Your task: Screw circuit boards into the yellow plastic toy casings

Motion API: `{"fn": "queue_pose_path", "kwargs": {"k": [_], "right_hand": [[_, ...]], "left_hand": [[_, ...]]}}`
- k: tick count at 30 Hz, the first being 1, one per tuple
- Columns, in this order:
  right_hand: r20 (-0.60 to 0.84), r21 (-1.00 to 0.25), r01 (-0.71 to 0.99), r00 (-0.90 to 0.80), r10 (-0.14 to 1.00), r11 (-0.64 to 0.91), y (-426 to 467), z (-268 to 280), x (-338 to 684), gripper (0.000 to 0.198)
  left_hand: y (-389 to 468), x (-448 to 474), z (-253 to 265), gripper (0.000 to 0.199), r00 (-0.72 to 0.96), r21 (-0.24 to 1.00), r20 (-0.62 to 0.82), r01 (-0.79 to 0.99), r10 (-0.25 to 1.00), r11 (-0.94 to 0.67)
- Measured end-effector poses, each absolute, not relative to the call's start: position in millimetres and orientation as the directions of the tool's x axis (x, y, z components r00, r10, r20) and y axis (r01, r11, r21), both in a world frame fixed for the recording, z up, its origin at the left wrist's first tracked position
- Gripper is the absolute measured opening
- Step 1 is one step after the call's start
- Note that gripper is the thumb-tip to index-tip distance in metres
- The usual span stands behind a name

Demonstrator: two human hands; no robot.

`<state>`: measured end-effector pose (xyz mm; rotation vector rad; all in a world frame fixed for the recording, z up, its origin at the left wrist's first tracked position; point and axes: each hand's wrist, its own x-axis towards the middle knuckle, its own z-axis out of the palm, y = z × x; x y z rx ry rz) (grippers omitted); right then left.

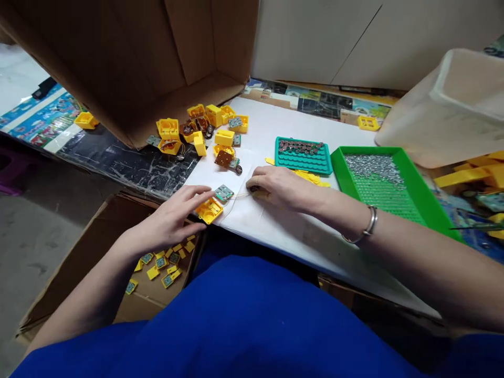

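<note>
Okay, yellow housing [209,211] lies at the white tabletop's [262,121] near-left corner, nearer left hand [175,214], loosely spread beside it; right hand [280,187], farther right, pinches small dark round part [254,188], wires [239,196] running crosswise toward green board [224,192]. Housing's hollow, open-faced; long axis unclear.

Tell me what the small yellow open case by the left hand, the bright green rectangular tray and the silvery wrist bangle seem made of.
Small yellow open case: probably smooth hard plastic, with moulded-looking inner shapes.
Bright green rectangular tray: likely plastic, semi-gloss, evenly coloured with straight walls.
Silvery wrist bangle: apparently polished metal, showing bright highlights.
</note>
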<state>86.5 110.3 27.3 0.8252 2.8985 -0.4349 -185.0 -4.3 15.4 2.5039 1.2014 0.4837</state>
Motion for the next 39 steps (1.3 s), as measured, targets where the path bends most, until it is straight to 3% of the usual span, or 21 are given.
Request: {"fn": "queue_pose_path", "kwargs": {"k": [5,10,14,23,27,32,36,39], "right_hand": [[-0.156,-0.188,0.622,-0.783,0.602,0.76,81.4,24.5,102.6,0.024],[-0.099,-0.336,0.636,-0.757,0.646,0.694,52.6,18.4,125.1,0.025],[-0.109,-0.258,0.764,-0.631,0.768,0.591,43.5,15.7,133.5,0.022],[-0.182,-0.171,0.822,-0.568,0.803,0.543,37.1,19.9,125.6,0.028],[-0.182,-0.321,0.821,-0.543,0.82,0.472,41.3,21.0,129.7,0.023],[-0.075,-0.565,0.736,-0.497,0.864,0.374,42.2,10.8,142.7,0.018],[0.0,-0.811,0.521,-0.454,0.891,0.265,39.2,3.0,148.5,0.016],[-0.107,-0.98,0.196,-0.452,0.885,-0.018,35.6,3.4,149.0,0.023]], "left_hand": [[5.7,-163.8,4.7,0.045,0.553,0.427,0.25,0.674,0.795,-0.603],[7.4,-135.2,-1.8,0.048,0.513,0.444,0.283,0.679,0.811,-0.585],[8.4,-123.7,-2.4,0.039,0.515,0.474,0.257,0.67,0.818,-0.571],[4.6,-112.7,6.2,0.034,0.504,0.475,0.206,0.698,0.839,-0.536],[4.6,-102.3,7.2,0.033,0.513,0.447,0.219,0.703,0.83,-0.553],[6.7,-93.2,5.3,0.033,0.499,0.467,0.206,0.705,0.842,-0.533],[5.8,-94.2,10.4,0.035,0.444,0.668,0.141,0.617,0.885,-0.416],[3.8,-94.3,16.7,0.038,0.418,0.849,0.085,0.445,0.904,-0.286]]}}
